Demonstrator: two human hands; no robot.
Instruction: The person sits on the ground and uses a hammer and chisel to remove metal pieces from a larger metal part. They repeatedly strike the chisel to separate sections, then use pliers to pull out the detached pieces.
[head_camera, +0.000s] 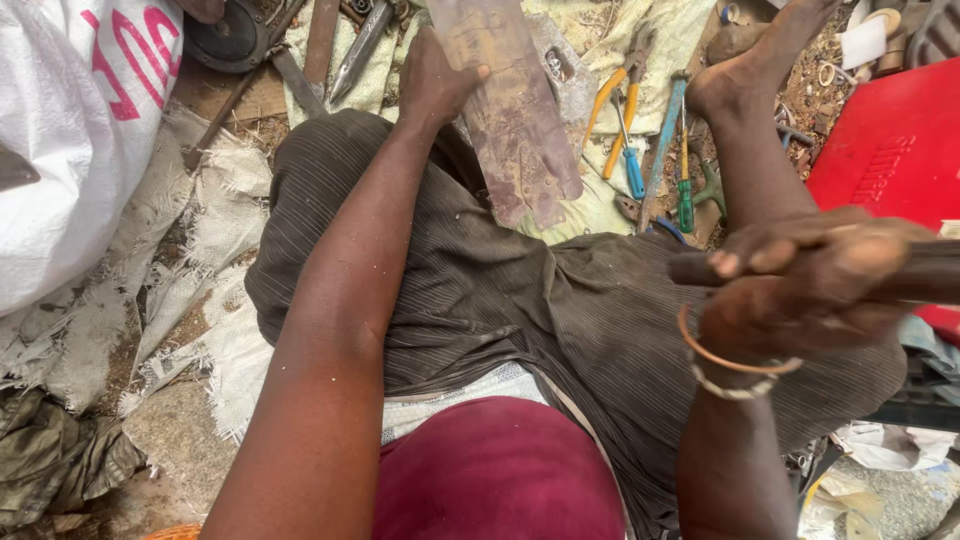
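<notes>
I sit on the ground in dark striped trousers and a maroon top. My left hand (432, 80) grips the edge of a flat, worn, brownish metal plate (515, 120) that stands tilted between my knees. My right hand (800, 285), with two bangles at the wrist, is closed around a dark round handle (930, 272) that runs off the right edge; its head is out of view. My bare right foot (750, 60) rests at the upper right.
Pliers with orange handles (615, 100), a blue-handled tool (660, 150) and a green-handled screwdriver (685, 195) lie on pale cloth ahead. A white printed sack (70, 140) bulks at left, a red plastic case (885, 150) at right. Metal blades (345, 45) and a dark disc (225, 35) lie at the top.
</notes>
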